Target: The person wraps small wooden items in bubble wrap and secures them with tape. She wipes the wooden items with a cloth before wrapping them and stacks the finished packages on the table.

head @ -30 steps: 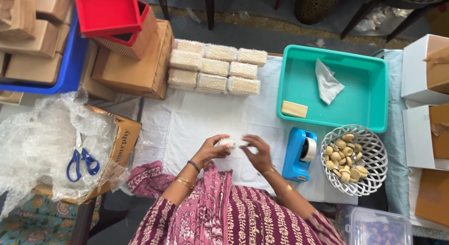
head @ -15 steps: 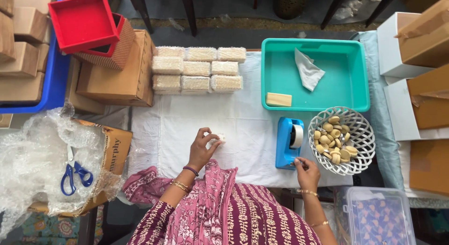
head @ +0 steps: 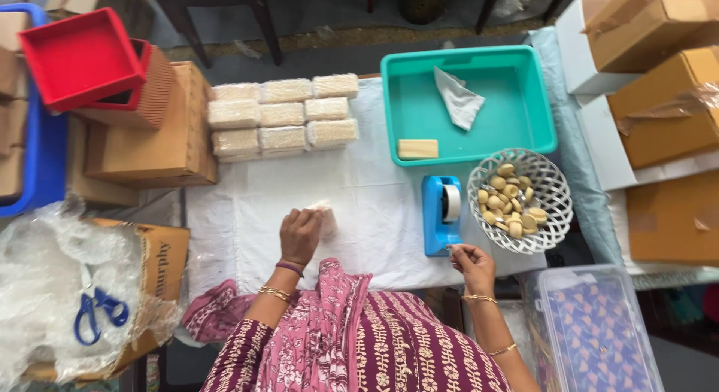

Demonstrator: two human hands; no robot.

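The left hand [head: 301, 235] rests on the white-covered table [head: 374, 212], its fingers curled over a small pale wrapped block [head: 325, 212] that lies under them near the middle of the cloth. The right hand [head: 472, 263] is at the near end of the blue tape dispenser [head: 438, 214], fingers pinched together, apparently on the tape's end, though that is too small to tell. Beyond the dispenser stand a white basket [head: 556, 188] of round pieces and a teal tray [head: 517, 100].

On the worktop [head: 374, 205], the wrapped packets [head: 281, 119] lay at the far left, the tray [head: 524, 107] to their right. The tape dispenser [head: 440, 212] stood before the tray, the basket [head: 550, 193] right of it.
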